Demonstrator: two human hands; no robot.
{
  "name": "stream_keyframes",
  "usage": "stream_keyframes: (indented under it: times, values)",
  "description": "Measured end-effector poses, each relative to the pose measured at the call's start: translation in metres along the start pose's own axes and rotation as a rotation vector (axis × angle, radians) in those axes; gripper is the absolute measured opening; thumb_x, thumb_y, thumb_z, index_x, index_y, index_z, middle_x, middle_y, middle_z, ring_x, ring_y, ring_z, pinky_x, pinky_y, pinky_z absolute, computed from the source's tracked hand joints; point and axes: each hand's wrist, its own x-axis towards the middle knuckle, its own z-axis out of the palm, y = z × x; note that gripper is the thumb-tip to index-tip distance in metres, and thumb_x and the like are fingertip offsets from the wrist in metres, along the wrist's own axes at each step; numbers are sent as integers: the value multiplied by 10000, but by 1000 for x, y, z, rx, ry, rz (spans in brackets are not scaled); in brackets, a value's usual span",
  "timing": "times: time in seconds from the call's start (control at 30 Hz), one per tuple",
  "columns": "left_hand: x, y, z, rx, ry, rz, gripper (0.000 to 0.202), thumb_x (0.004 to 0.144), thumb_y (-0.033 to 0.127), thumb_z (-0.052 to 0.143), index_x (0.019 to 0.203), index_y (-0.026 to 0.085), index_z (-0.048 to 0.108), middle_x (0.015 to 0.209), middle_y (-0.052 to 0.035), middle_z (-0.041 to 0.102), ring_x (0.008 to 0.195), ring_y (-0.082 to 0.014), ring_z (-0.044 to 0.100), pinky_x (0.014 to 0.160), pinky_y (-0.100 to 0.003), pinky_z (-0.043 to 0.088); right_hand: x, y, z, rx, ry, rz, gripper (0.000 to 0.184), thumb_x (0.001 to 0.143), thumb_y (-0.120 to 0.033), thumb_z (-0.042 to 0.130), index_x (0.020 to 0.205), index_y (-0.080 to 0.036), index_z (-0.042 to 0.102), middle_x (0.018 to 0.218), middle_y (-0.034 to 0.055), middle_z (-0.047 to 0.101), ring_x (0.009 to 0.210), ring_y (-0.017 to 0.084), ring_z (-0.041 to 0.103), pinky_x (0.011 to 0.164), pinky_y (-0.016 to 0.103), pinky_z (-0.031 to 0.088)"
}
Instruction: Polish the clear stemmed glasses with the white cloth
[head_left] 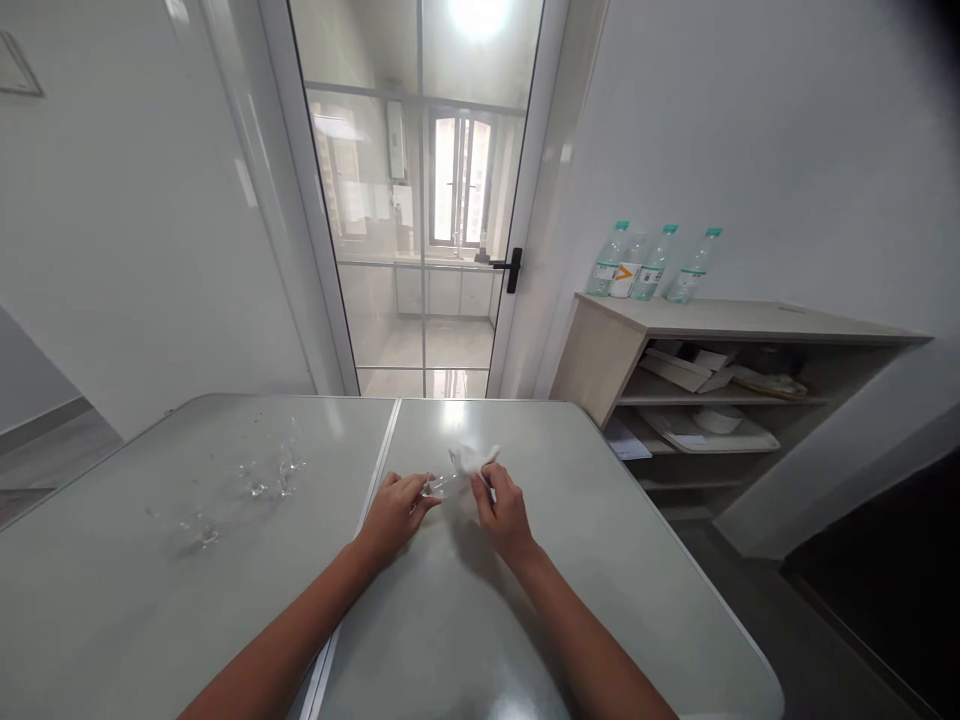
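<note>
Over the table, my left hand [396, 515] pinches one end of a clear drinking glass [445, 487], which is tilted on its side. Its exact shape is hard to make out because it is see-through. My right hand [504, 508] has its fingers closed on a crumpled white tissue [471, 459], which touches the other end of the glass. Part of the tissue is hidden behind the right fingers. To the left, more clear glasses [286, 472] stand on the table, one of them [204, 532] nearer to me.
The grey-green table [637, 610] has a pale seam [386, 440] running across it. Beyond its far edge is a glass door [457, 330] with a black handle [513, 270]. At right, a shelf unit [600, 345] holds several bottles [654, 265] on top and a white bowl [718, 420] inside.
</note>
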Motion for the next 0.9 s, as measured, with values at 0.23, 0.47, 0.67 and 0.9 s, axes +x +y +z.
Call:
stream_keyframes:
  times: [0.23, 0.47, 0.67, 0.9]
  values:
    - [-5, -3, 3, 153, 98, 202, 304, 1003, 378, 564, 1197, 158, 646, 756, -49, 714, 659, -192, 628, 689, -324, 422, 4, -1, -12, 337, -348, 118, 183, 993, -346, 455, 1128, -243, 385, 739, -51, 508, 620, 143, 443, 637, 266, 380]
    - [-10, 13, 1, -124, -19, 55, 148, 958, 312, 603, 957, 180, 669, 635, 22, 602, 547, -128, 527, 575, -245, 374, 10, -21, -33, 190, -621, 21, 892, 762, -50, 473, 1575, -261, 173, 922, 2, 595, 768, 181, 522, 804, 336, 448]
    - [-7, 11, -10, -68, -157, 91, 93, 903, 278, 667, 876, 190, 676, 634, 14, 628, 586, -142, 586, 594, -250, 368, 2, 13, -28, 77, -773, -26, 966, 692, -43, 461, 1599, -291, 240, 1080, 50, 662, 945, 234, 590, 950, 429, 462]
    - [-9, -8, -10, 165, -43, 294, 268, 973, 374, 590, 1128, 172, 673, 753, -60, 682, 647, -185, 614, 587, -273, 375, 0, 21, -18, 570, -590, 519, 798, 597, -115, 487, 1382, -256, 455, 950, 19, 599, 754, 189, 597, 671, 285, 481]
